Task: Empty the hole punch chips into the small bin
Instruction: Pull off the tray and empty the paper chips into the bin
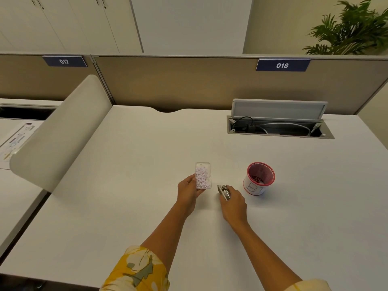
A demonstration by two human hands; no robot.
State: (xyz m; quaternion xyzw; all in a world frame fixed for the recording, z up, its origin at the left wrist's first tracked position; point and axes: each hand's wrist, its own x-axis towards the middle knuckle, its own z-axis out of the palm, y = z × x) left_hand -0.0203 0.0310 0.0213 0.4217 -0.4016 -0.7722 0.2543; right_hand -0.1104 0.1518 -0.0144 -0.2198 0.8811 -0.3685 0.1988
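My left hand (188,189) holds a clear plastic chip tray (203,175) by its near left edge, level above the desk, with a heap of pale paper chips inside. My right hand (234,201) grips the metal hole punch (223,191) just right of the tray, low over the desk. The small bin (259,178), a white cup with a red rim and letters drawn on its side, stands upright to the right of the punch, a few chips visible at its bottom.
The white desk (147,185) stretches around the hands. An open cable hatch (279,127) with wires sits at the back right. A curved side divider (60,133) rises on the left, a brown partition behind. A plant (354,28) stands at the far right.
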